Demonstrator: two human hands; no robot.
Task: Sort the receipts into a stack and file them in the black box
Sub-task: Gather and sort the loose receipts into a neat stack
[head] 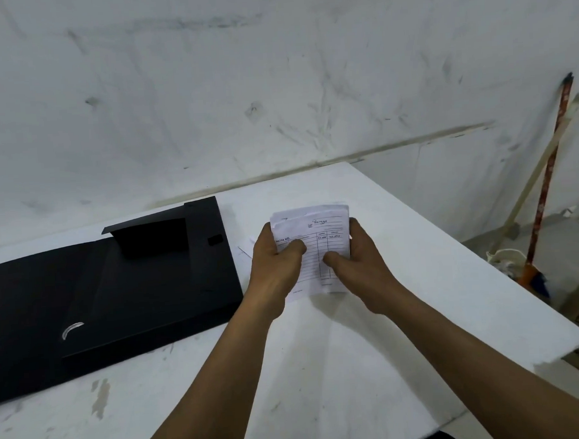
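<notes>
With the receipts (316, 248) pinched between left hand (277, 263) and right hand (357, 262), edges should be squared before the black box (117, 288) at left is approached.

White, grey-scuffed flat surface (322, 368). Flat black file box (134, 288), lid open, lies on its left part. Loose white paper slip (247, 246) lies just beside the box's right edge.

The box (117, 288) was laid open on the left part of the table (356, 367). Just right of it, a stack of receipts (316, 238) was held over the table between the left hand (275, 263) and the right hand (357, 259). A loose slip (246, 248) was left between box and stack. A broom (548, 185) was propped against the wall (274, 86), right of the table.
</notes>
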